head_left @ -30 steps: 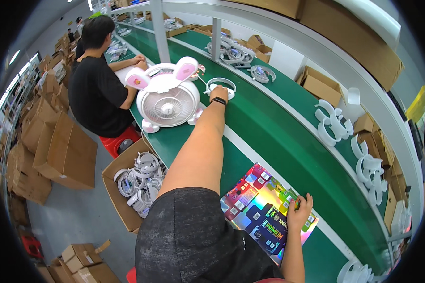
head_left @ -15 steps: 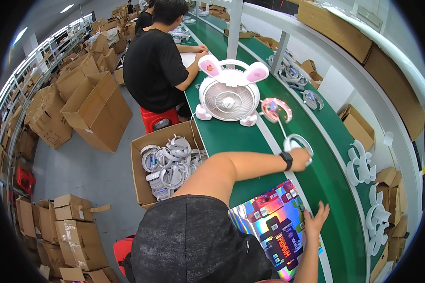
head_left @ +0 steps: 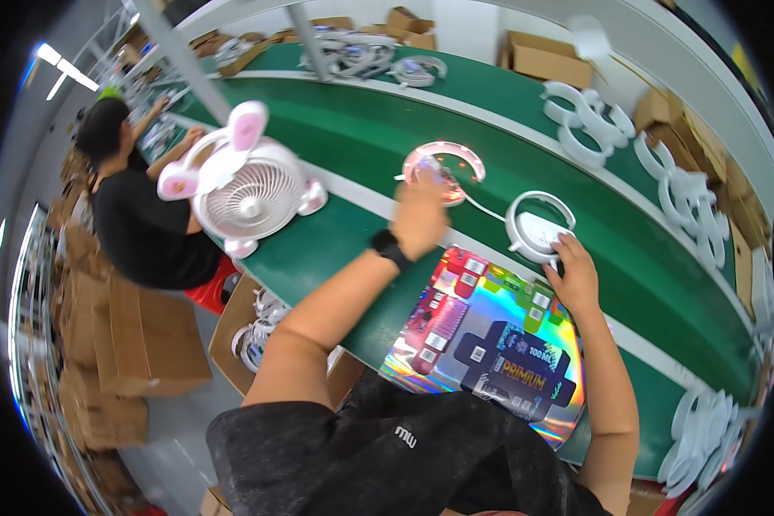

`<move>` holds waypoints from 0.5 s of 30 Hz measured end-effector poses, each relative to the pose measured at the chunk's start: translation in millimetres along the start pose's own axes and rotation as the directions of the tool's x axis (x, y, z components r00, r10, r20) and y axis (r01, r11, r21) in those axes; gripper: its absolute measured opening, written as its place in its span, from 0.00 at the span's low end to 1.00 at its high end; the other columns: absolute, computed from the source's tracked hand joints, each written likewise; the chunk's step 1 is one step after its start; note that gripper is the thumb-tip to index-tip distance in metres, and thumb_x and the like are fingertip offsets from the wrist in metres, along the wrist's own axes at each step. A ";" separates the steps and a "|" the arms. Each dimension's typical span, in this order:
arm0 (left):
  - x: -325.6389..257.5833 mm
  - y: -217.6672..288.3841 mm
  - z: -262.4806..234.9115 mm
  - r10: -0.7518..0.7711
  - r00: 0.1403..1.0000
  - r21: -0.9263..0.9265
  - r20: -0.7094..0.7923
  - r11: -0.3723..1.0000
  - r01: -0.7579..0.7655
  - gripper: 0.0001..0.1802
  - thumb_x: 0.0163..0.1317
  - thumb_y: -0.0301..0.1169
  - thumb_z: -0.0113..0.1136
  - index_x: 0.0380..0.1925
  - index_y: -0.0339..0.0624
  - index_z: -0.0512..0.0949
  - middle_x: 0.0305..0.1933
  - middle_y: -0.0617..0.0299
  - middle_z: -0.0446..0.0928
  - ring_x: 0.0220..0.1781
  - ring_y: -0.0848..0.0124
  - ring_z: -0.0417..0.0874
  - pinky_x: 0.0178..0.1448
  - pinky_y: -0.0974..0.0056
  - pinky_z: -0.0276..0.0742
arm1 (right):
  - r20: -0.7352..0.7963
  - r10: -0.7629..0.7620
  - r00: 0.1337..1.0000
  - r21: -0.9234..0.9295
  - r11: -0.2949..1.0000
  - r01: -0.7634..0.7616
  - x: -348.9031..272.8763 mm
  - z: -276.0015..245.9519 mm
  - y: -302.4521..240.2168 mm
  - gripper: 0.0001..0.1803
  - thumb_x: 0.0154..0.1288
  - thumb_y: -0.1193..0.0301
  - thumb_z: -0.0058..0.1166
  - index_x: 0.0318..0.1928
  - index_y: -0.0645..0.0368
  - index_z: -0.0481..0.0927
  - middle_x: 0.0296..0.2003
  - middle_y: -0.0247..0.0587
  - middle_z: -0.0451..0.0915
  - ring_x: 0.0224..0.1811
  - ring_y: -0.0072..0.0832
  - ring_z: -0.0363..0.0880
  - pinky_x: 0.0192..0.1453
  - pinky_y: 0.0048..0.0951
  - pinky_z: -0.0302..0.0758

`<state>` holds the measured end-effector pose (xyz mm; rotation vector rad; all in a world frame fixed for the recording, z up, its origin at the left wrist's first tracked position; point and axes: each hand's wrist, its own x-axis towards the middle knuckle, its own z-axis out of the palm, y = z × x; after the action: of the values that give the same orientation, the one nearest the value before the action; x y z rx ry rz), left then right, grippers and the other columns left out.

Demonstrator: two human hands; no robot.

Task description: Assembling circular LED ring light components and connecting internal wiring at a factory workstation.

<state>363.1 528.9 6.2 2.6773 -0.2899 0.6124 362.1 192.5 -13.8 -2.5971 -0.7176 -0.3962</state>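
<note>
Head view. I see my left hand (head_left: 420,219) stretched out over the long green surface (head_left: 335,138), its blurred fingers resting on the pink translucent ring-shaped lamp head (head_left: 445,163); whether that grip is clenched or merely laid on I cannot tell. A thin white cord (head_left: 488,209) runs from the lamp head to the round white plastic base (head_left: 539,228), which sits on the surface just beyond the flat iridescent printed carton blank (head_left: 490,344). My right hand (head_left: 570,275) rests at the near edge of this base, fingers curled against its rim, steadying rather than lifting it. To the left stands a white desk fan with pink rabbit ears (head_left: 248,185), and past it a person in a black shirt (head_left: 142,228) works at the same surface. White ring parts (head_left: 589,120) lie further along.

Step in hand, as I judge it: gathering lamp head and base together. The next move calls for a firm hold on the pink ring, keeping the cord from snagging.
</note>
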 end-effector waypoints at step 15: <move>13.2 -26.9 18.8 -0.041 0.984 -0.110 0.174 0.992 0.061 0.13 0.51 0.35 0.72 0.32 0.41 0.80 0.63 0.51 0.72 0.56 0.52 0.78 0.54 0.54 0.78 | -0.122 0.040 0.992 -0.187 0.980 -0.063 -7.8 -29.6 -0.3 0.15 0.51 0.64 0.69 0.36 0.58 0.79 0.56 0.44 0.75 0.53 0.45 0.78 0.52 0.40 0.78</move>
<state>389.3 544.3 -11.9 2.6201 -0.2922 0.3397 350.7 175.8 9.2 -2.7360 -0.5969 -0.6243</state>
